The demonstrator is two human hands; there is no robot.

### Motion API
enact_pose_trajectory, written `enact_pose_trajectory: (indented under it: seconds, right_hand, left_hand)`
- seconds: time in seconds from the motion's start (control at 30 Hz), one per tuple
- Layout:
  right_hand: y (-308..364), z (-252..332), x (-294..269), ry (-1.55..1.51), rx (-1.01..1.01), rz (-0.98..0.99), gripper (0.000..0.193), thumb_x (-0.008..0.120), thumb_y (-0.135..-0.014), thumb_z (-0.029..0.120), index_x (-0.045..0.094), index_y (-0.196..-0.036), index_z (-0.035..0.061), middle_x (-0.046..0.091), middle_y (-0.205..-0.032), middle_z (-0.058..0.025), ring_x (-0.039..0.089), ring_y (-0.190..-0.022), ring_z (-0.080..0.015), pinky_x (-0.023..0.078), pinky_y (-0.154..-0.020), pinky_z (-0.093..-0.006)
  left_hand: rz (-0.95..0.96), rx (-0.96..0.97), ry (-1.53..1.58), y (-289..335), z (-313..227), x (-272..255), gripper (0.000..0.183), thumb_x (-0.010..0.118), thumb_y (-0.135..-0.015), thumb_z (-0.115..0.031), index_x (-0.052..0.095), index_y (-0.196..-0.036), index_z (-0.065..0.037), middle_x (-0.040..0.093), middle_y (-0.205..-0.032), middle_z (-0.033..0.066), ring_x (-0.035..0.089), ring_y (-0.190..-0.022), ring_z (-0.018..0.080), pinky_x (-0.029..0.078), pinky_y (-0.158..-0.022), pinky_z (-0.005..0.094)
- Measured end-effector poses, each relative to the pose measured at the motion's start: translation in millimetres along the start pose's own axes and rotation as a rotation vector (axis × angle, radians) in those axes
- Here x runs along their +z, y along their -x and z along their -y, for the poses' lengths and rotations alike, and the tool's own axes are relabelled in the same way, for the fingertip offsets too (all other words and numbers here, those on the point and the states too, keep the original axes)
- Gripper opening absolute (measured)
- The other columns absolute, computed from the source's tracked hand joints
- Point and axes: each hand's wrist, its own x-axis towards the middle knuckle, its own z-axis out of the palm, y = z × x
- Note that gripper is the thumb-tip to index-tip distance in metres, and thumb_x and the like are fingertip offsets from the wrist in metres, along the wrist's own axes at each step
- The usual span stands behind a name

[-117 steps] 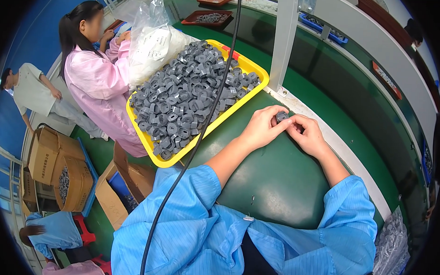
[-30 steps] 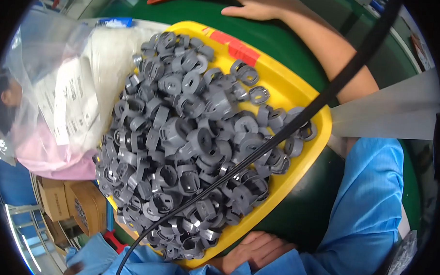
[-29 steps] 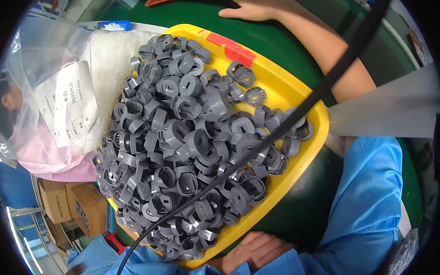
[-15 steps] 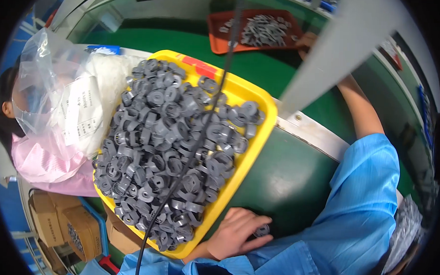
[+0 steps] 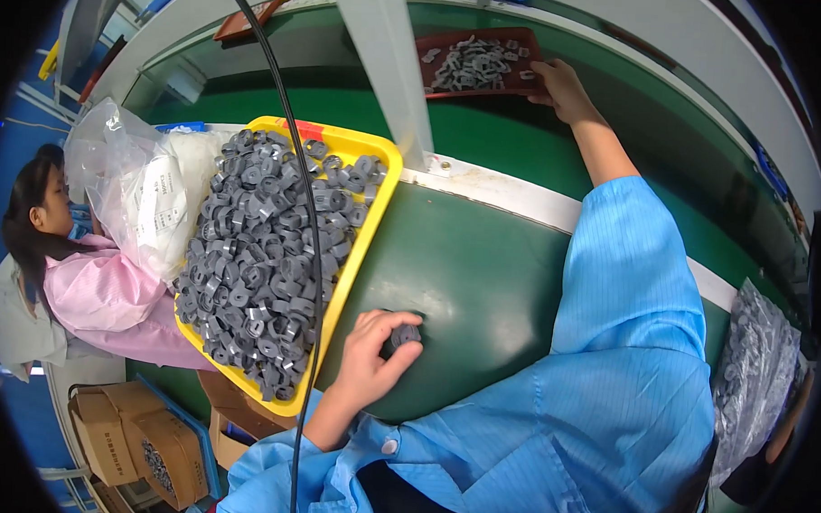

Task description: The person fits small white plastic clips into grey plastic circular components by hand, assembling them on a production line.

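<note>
Low over the green tabletop, my left hand (image 5: 372, 356) is closed with a small dark grey plastic ring part (image 5: 406, 335) between thumb and fingers. Just left of it stands a yellow tray (image 5: 363, 255) heaped with grey ring-shaped plastic parts (image 5: 257, 242). My right arm stretches to the far side, where my right hand (image 5: 563, 88) pinches the right edge of a reddish-brown tray (image 5: 519, 45). Small light grey pieces (image 5: 476, 64) lie piled in that tray. Part of its left side passes behind a white post.
A white upright post (image 5: 381, 65) and a hanging black cable (image 5: 296, 153) cross the view. At left are a clear plastic bag (image 5: 111, 156), a person in pink (image 5: 111, 282) and cardboard boxes (image 5: 106, 427). Another plastic bag of parts (image 5: 755, 368) sits at right.
The view has shifted, so the yellow tray appears further left. My right hand stays at the reddish-brown tray's edge; my left hand still has the ring part and appears further forward.
</note>
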Motion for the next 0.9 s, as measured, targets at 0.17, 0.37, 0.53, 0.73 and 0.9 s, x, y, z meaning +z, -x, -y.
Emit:
enact_pose_trajectory:
  seconds: [0.17,0.37,0.53,0.73,0.9]
  right_hand:
    - [117,6,-115,-0.015,-0.11,-0.071,0.033,0.057,-0.091,0.02,0.05,-0.115,-0.0002,0.059,-0.096,-0.0115,0.061,-0.073,-0.0161,0.047,-0.046,-0.023]
    - [250,61,-176,0.084,0.031,0.079,0.021,0.057,-0.092,0.021,0.049,-0.105,0.0062,0.061,-0.083,-0.0037,0.055,-0.053,-0.005,0.036,-0.035,-0.0168]
    - [263,101,-145,0.294,-0.058,0.3,0.015,0.055,-0.093,0.021,0.048,-0.1,0.0097,0.062,-0.077,-0.0043,0.055,-0.054,-0.0049,0.036,-0.036,-0.0184]
    - [236,147,-79,0.661,-0.362,0.438,0.018,0.054,-0.093,0.023,0.049,-0.103,0.0095,0.065,-0.082,-0.0035,0.057,-0.063,-0.0061,0.042,-0.046,-0.0233]
    - [260,183,-29,0.98,-0.93,0.471,0.016,0.057,-0.085,0.01,0.052,-0.1,0.0086,0.066,-0.082,-0.0109,0.063,-0.067,-0.0223,0.049,-0.059,-0.0321]
  left_hand:
    - [-0.109,-0.238,0.671,-17,-31,18,0.036,0.038,-0.101,-0.034,0.056,-0.106,-0.003,0.061,-0.1,0.007,0.056,-0.093,0.0145,0.043,-0.086,0.0285]
    - [-0.299,-0.365,1.061,-85,-25,58,0.048,0.036,-0.098,-0.051,0.05,-0.111,-0.007,0.052,-0.129,0.0124,0.046,-0.121,0.0233,0.031,-0.105,0.037]
    - [-0.182,-0.278,1.186,-108,-20,73,0.05,0.031,-0.099,-0.051,0.044,-0.11,-0.004,0.041,-0.137,0.0243,0.034,-0.134,0.03,0.022,-0.113,0.0413]
    - [-0.389,-0.044,1.018,-117,-4,68,0.049,0.025,-0.1,-0.05,0.042,-0.106,-0.004,0.043,-0.136,0.0253,0.035,-0.133,0.0311,0.021,-0.114,0.0407]
    - [-0.476,-0.102,1.175,-117,3,65,0.047,0.024,-0.101,-0.049,0.041,-0.107,-0.006,0.047,-0.133,0.0234,0.038,-0.132,0.031,0.021,-0.112,0.0415]
